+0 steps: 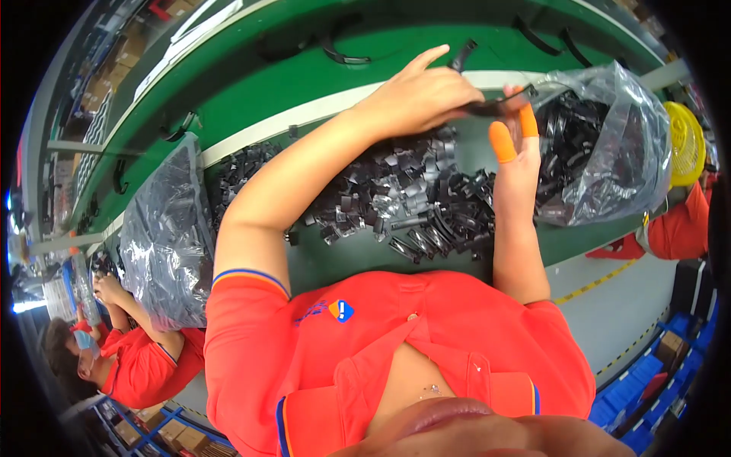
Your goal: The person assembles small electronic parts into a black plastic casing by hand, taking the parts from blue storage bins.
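My left hand [430,95] reaches across the bench and closes on one end of a black curved plastic part [491,107], which is smeared by motion. One of its fingers points up and away. My right hand [519,133], with orange finger cots on its thumb and a finger, has the part's other end at its fingertips. Below both hands lies a spread heap of small black and clear plastic pieces [381,190]. Right of my right hand, an open clear plastic bag [628,145] holds many black curved parts.
Beyond a pale rail [312,110], a green belt [426,27] carries scattered black curved parts [339,53]. Another plastic bag [167,236] stands at left, near a co-worker in red [148,358]. A yellow basket [685,145] and another red-sleeved person [681,225] are at right.
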A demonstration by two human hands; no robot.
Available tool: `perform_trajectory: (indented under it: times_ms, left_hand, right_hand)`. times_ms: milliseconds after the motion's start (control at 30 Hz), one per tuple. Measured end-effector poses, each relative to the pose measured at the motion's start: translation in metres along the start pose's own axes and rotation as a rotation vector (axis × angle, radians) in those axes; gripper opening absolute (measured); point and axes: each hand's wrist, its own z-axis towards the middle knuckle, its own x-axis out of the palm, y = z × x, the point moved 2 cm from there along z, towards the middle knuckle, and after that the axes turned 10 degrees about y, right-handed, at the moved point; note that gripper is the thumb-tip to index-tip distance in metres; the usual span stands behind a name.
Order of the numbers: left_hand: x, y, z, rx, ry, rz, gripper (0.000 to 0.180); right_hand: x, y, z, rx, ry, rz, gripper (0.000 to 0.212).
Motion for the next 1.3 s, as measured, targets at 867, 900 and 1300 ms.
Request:
perform_trajectory:
  times_ms: [867,900,1300]
  left_hand:
    - [-0.014,0.269,-0.213,-1.335,-0.454,0.071,0.039]
    - [-0.018,0.250,-0.182,-1.219,-0.579,-0.153,0.028]
    - [-0.117,-0.002,-0.127,-0.317,-0.935,-1.684,0.045]
  right_hand:
    - [-0.029,-0.034,-0.004,0.265,0.221,-0.106,0.032]
    - [-0.036,-0.032,-0.008,0.315,0.232,-0.201,0.029]
    - [-0.048,-0.014,-0.025,0.237,0.791,-0.876,0.030]
